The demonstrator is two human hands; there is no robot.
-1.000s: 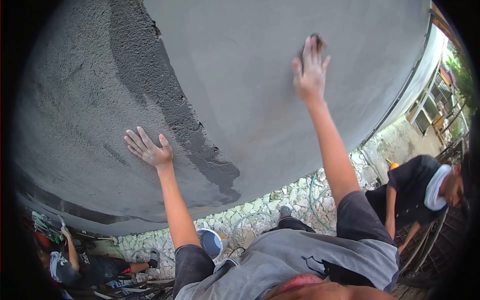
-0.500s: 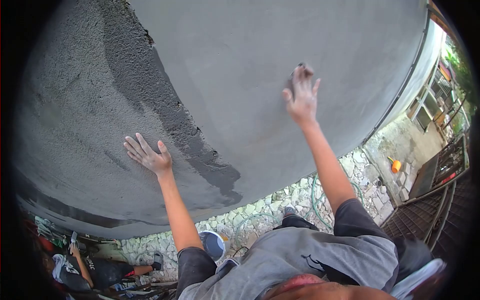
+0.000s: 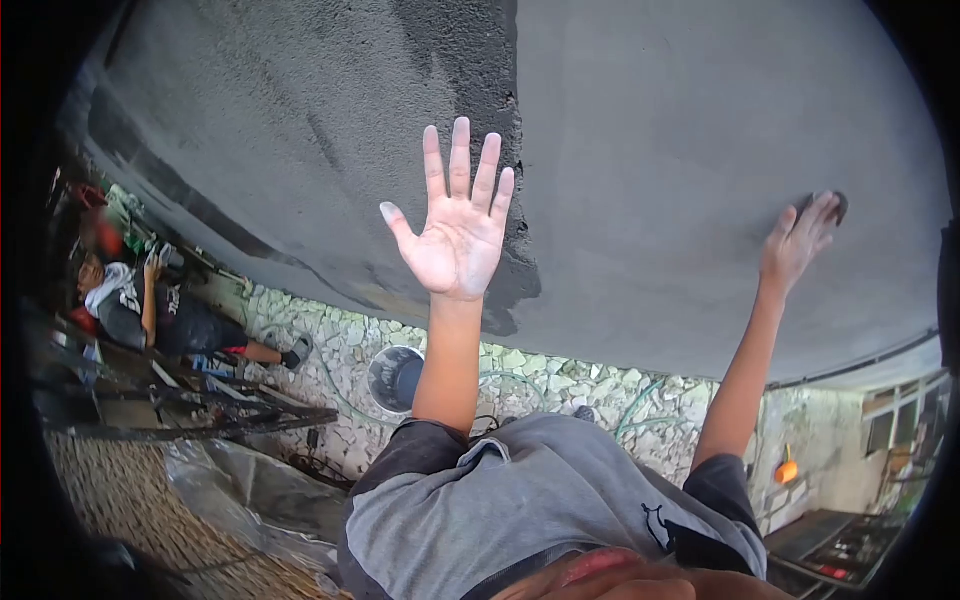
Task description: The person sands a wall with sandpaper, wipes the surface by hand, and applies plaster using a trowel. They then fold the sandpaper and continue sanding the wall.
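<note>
My left hand [image 3: 457, 235] is raised in front of the grey wall, palm toward me and fingers spread. It holds nothing, and pale dust coats the fingertips. My right hand [image 3: 797, 245] is at the smooth part of the wall [image 3: 680, 150], its fingers over a small dark sponge-like pad [image 3: 839, 207]. Most of that pad is hidden by the fingers. To the left lies a rougher plastered wall section [image 3: 300, 130]. A darker, damp-looking band [image 3: 480, 60] runs along the ragged edge of the smooth coat.
Below stands a bucket [image 3: 395, 378] on broken white stones [image 3: 345, 345], with a green hose [image 3: 640, 405] nearby. At the left a person [image 3: 150, 310] holds something near the wall. An orange dipper-like container [image 3: 787, 468] lies at the right. Plastic sheeting [image 3: 240, 500] hangs lower left.
My left hand has come away from the rough wall and turned its palm toward me. My right hand has moved right along the smooth wall with the pad. The view has swung round.
</note>
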